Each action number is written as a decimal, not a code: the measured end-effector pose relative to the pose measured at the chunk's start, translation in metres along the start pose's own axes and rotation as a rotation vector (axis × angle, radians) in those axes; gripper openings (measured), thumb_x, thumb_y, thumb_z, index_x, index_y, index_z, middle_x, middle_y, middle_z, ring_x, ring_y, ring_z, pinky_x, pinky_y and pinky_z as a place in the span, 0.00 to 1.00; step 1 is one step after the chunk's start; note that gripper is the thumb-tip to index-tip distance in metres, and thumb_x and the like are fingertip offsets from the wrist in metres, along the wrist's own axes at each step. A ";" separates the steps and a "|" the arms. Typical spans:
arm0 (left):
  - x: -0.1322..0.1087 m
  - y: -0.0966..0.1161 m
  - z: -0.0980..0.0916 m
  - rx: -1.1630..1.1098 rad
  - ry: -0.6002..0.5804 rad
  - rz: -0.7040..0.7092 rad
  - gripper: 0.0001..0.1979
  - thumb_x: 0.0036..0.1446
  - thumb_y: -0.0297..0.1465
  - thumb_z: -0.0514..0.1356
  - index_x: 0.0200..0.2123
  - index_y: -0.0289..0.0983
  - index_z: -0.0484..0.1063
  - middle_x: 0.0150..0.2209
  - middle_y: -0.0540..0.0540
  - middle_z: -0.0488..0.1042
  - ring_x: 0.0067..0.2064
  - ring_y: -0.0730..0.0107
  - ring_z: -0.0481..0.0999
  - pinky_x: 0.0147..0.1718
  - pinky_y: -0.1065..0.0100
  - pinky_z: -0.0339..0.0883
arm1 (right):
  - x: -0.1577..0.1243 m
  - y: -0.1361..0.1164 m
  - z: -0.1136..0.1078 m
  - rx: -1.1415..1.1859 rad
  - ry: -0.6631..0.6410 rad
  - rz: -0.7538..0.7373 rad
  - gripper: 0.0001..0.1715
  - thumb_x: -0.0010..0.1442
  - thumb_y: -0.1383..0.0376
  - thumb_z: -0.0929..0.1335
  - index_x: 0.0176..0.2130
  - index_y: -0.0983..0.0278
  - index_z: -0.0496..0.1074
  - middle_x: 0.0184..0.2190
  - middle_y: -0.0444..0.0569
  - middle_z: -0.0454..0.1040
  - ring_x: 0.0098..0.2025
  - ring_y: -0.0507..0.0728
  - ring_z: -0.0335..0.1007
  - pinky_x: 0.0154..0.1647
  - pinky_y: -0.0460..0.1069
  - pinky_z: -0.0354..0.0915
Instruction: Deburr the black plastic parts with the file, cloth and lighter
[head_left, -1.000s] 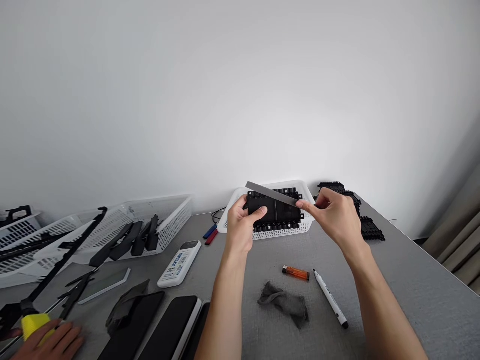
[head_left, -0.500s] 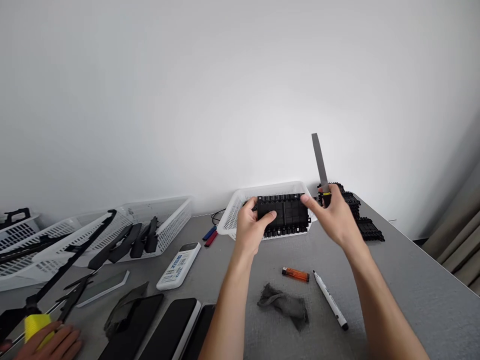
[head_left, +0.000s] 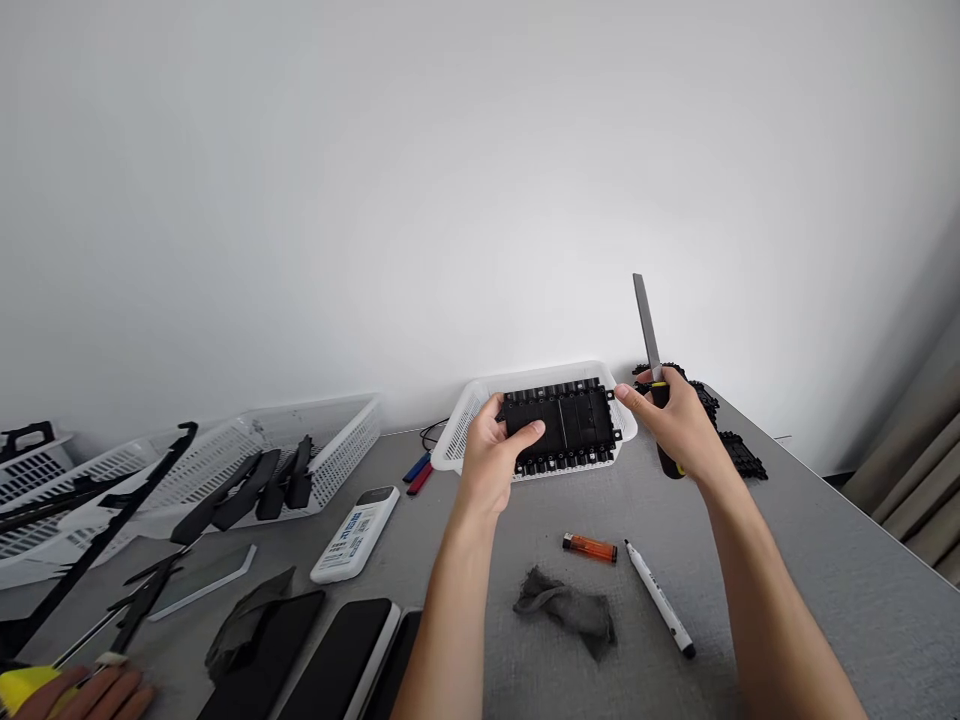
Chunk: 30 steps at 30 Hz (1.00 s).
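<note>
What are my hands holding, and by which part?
Your left hand holds a black panel by its left end; your right hand, a file by its handle.

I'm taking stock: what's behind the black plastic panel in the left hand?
A white perforated basket, its back rim and left side showing. The black plastic panel and left hand cover much of its interior, so anything there cannot be seen.

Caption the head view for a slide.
Left hand holding a black part in front of a white basket, right hand holding a file, blade up.
</note>
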<state>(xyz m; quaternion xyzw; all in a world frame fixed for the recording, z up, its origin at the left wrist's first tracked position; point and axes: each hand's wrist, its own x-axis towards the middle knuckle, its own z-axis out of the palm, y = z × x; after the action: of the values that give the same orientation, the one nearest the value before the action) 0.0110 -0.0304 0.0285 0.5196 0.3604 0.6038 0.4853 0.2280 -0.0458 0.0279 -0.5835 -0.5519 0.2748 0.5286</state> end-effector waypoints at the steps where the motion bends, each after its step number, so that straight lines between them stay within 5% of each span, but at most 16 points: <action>1: 0.000 0.000 0.000 -0.008 0.005 -0.002 0.25 0.38 0.30 0.74 0.43 0.37 0.73 0.39 0.46 0.81 0.41 0.62 0.80 0.46 0.64 0.70 | 0.000 0.000 0.000 0.043 -0.040 -0.004 0.33 0.53 0.40 0.70 0.45 0.61 0.66 0.25 0.39 0.63 0.22 0.50 0.53 0.23 0.47 0.51; 8: -0.002 -0.004 0.002 0.067 0.017 0.026 0.24 0.43 0.33 0.71 0.46 0.40 0.71 0.39 0.48 0.78 0.42 0.61 0.78 0.44 0.64 0.70 | -0.009 -0.008 0.010 0.222 -0.425 -0.068 0.20 0.54 0.50 0.72 0.29 0.61 0.64 0.20 0.36 0.57 0.20 0.48 0.50 0.21 0.46 0.49; 15: -0.003 -0.007 -0.002 0.402 0.144 0.143 0.21 0.51 0.44 0.68 0.44 0.42 0.70 0.38 0.48 0.74 0.39 0.65 0.75 0.36 0.68 0.68 | -0.018 -0.016 0.020 0.095 -0.339 -0.136 0.17 0.56 0.54 0.70 0.27 0.62 0.64 0.20 0.37 0.59 0.22 0.49 0.53 0.21 0.46 0.51; 21: -0.001 -0.005 -0.001 0.150 0.017 0.109 0.21 0.50 0.46 0.68 0.42 0.39 0.74 0.32 0.48 0.74 0.35 0.65 0.75 0.33 0.69 0.68 | -0.010 -0.007 0.015 0.226 -0.327 -0.060 0.20 0.54 0.51 0.72 0.27 0.62 0.65 0.17 0.35 0.55 0.18 0.47 0.47 0.19 0.45 0.46; 26: 0.000 -0.006 -0.008 0.191 -0.122 0.037 0.21 0.51 0.45 0.67 0.43 0.38 0.77 0.28 0.48 0.74 0.32 0.66 0.74 0.27 0.70 0.65 | -0.001 0.002 0.003 0.264 -0.223 0.025 0.22 0.50 0.49 0.75 0.29 0.63 0.68 0.16 0.34 0.54 0.17 0.46 0.46 0.18 0.45 0.43; 30: 0.002 -0.009 -0.010 0.147 -0.063 -0.064 0.20 0.45 0.41 0.70 0.38 0.36 0.77 0.24 0.50 0.74 0.26 0.69 0.72 0.22 0.72 0.63 | 0.003 0.005 0.001 0.230 -0.170 0.024 0.24 0.49 0.47 0.75 0.31 0.64 0.72 0.15 0.35 0.54 0.17 0.47 0.47 0.18 0.45 0.43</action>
<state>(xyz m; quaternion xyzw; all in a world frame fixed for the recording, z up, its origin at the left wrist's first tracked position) 0.0035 -0.0251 0.0191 0.5606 0.4048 0.5434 0.4760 0.2299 -0.0420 0.0239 -0.5001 -0.5526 0.3909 0.5401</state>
